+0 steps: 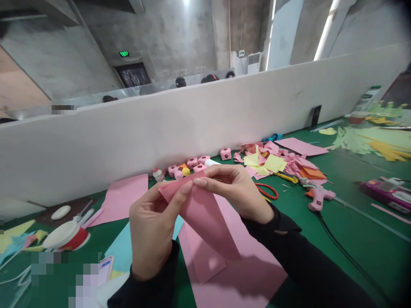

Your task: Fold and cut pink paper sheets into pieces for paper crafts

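Observation:
Both my hands pinch the upper edge of a pink paper strip [208, 218], thumbs side by side in front of it. My left hand [157, 226] grips its left corner, and my right hand [237, 188] grips the top right beside it. The strip hangs tilted toward the lower right. Beneath it lie a smaller pink paper piece [205, 256] and a large pink sheet [257, 273] on the green table. My fingers behind the strip are partly hidden.
Small pink paper boxes [192, 162] line the white partition [192, 119]. Paper scraps [272, 158] pile up behind my right hand, near red-handled scissors [269, 191]. A pink glue gun [317, 196] with a cord lies right. A paper cup [75, 235] stands left.

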`<move>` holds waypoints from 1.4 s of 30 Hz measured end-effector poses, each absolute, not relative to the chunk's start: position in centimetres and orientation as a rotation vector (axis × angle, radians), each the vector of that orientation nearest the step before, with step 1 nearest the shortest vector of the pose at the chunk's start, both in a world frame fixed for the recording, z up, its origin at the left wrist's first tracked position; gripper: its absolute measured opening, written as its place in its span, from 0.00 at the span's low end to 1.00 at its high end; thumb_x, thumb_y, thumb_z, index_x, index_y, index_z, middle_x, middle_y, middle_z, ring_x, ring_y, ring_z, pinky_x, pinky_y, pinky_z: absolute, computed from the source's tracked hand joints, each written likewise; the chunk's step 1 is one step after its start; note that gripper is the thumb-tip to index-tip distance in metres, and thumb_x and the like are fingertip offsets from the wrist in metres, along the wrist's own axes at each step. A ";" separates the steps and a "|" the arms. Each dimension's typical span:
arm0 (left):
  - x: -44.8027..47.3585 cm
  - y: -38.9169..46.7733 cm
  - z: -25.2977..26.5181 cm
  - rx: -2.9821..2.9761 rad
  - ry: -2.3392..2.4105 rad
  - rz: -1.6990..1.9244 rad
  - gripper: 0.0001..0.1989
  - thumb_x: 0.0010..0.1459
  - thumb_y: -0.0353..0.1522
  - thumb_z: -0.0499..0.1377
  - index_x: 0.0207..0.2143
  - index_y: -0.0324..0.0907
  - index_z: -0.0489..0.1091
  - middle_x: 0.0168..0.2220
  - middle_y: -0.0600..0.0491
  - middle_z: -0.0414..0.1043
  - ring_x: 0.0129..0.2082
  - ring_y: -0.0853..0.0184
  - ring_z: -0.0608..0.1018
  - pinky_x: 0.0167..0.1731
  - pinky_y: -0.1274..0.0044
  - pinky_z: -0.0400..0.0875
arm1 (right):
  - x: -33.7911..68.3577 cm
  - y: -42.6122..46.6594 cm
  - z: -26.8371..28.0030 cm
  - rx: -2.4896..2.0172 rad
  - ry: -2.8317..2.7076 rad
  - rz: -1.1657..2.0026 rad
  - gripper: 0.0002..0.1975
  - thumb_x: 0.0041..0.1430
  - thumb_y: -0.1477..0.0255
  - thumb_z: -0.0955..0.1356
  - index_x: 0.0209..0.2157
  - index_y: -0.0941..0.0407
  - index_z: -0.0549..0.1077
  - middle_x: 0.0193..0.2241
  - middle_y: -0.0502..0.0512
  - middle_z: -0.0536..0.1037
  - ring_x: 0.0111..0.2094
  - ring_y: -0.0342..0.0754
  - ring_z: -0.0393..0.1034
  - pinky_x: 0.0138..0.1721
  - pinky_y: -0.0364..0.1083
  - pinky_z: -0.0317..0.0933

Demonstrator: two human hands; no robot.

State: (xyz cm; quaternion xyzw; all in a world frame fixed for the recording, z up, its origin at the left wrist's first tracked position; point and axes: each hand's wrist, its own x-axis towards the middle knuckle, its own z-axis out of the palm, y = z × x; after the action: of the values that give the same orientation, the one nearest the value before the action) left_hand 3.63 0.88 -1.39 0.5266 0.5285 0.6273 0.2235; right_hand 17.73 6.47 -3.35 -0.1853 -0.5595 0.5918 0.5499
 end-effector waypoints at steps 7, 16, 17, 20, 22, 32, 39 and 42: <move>3.7 0.7 -1.2 1.455 1.488 1.754 0.10 0.47 0.39 0.68 0.31 0.43 0.78 0.30 0.54 0.79 0.32 0.63 0.80 0.29 0.75 0.77 | 17.8 6.2 -3.3 -0.449 -1.316 1.410 0.10 0.47 0.65 0.75 0.30 0.55 0.79 0.32 0.52 0.80 0.35 0.45 0.73 0.37 0.45 0.68; 3.9 0.8 -1.2 1.482 1.494 1.739 0.08 0.48 0.37 0.67 0.31 0.45 0.78 0.31 0.55 0.79 0.32 0.65 0.80 0.30 0.77 0.76 | 17.6 6.1 -3.1 -0.481 -1.274 1.367 0.09 0.47 0.64 0.75 0.29 0.53 0.80 0.32 0.51 0.81 0.36 0.46 0.75 0.39 0.46 0.69; 3.9 0.7 -1.3 1.485 1.499 1.742 0.08 0.48 0.37 0.67 0.32 0.45 0.78 0.31 0.55 0.79 0.32 0.65 0.79 0.30 0.78 0.76 | 17.6 6.1 -3.1 -0.477 -1.269 1.372 0.08 0.47 0.64 0.75 0.30 0.53 0.80 0.32 0.51 0.81 0.36 0.46 0.75 0.39 0.46 0.69; 3.7 0.8 -1.5 1.486 1.514 1.754 0.10 0.48 0.37 0.68 0.33 0.44 0.78 0.32 0.54 0.79 0.32 0.66 0.79 0.30 0.78 0.75 | 17.6 6.1 -3.1 -0.481 -1.261 1.384 0.08 0.47 0.64 0.75 0.29 0.53 0.80 0.31 0.51 0.81 0.36 0.46 0.75 0.39 0.46 0.70; 3.6 0.8 -1.6 1.485 1.513 1.761 0.10 0.47 0.38 0.68 0.33 0.43 0.78 0.32 0.54 0.79 0.32 0.65 0.79 0.30 0.77 0.75 | 17.6 6.2 -3.1 -0.497 -1.262 1.386 0.09 0.47 0.63 0.75 0.29 0.53 0.80 0.31 0.51 0.81 0.36 0.46 0.75 0.38 0.46 0.70; 3.9 0.7 -1.3 1.475 1.437 1.751 0.08 0.49 0.36 0.67 0.32 0.43 0.78 0.32 0.54 0.79 0.32 0.66 0.79 0.30 0.79 0.75 | 17.6 6.1 -3.1 -0.519 -1.275 1.355 0.09 0.47 0.64 0.75 0.29 0.53 0.80 0.30 0.50 0.81 0.35 0.46 0.74 0.38 0.45 0.68; 3.7 0.6 -1.3 1.484 1.475 1.734 0.10 0.48 0.37 0.67 0.33 0.42 0.78 0.32 0.52 0.79 0.33 0.64 0.79 0.31 0.76 0.76 | 17.6 6.1 -3.1 -0.534 -1.275 1.348 0.10 0.46 0.63 0.75 0.29 0.54 0.80 0.30 0.51 0.81 0.35 0.46 0.74 0.39 0.46 0.69; 3.6 0.7 -1.4 1.486 1.478 1.741 0.10 0.48 0.38 0.67 0.32 0.42 0.78 0.32 0.53 0.79 0.33 0.64 0.79 0.31 0.76 0.76 | 17.5 6.1 -3.1 -0.534 -1.275 1.341 0.09 0.46 0.63 0.75 0.29 0.53 0.80 0.30 0.51 0.81 0.35 0.46 0.74 0.39 0.46 0.69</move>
State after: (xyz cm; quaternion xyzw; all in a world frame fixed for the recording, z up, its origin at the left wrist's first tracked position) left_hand 3.59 0.69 -1.38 0.5335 0.5306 0.6252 0.2071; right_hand 17.55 6.11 -3.07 -0.2275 -0.5435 0.5716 0.5711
